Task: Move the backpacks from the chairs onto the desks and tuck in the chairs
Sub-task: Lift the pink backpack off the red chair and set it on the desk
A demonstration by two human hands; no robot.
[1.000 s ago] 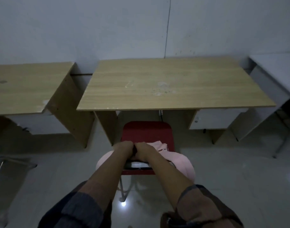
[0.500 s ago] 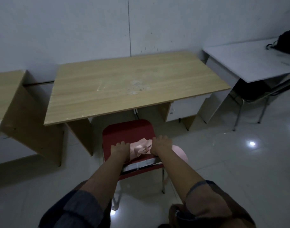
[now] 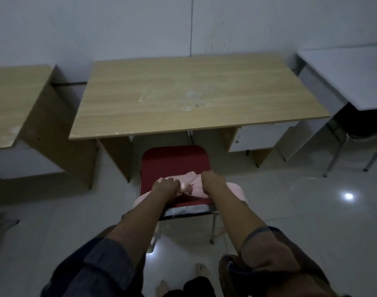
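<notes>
Reaching forward from dark rolled-up sleeves, both hands rest on a pink backpack (image 3: 188, 185) that lies slumped over the rear of a red chair (image 3: 174, 161). The left hand (image 3: 165, 185) lies on the pink fabric with its fingers curled into it, gripping the cloth. The right hand (image 3: 212, 180) is closed into a fist on the fabric next to it; its fingertips are hidden, so how it grasps cannot be made out exactly. No brand, label or writing can be read anywhere in the dim light.

One backpack and one red chair are in view. The chair stands on the pale tiled floor (image 3: 290, 211) just in front of the middle desk, its seat front close to the desk edge but not under it.

Beyond it, three desks stand in a row against the white wall: a wooden desk (image 3: 194, 99) straight ahead with a scuffed, bare top, a second wooden desk (image 3: 14, 99) on the left, and a white table (image 3: 350, 76) on metal legs on the right.
</notes>
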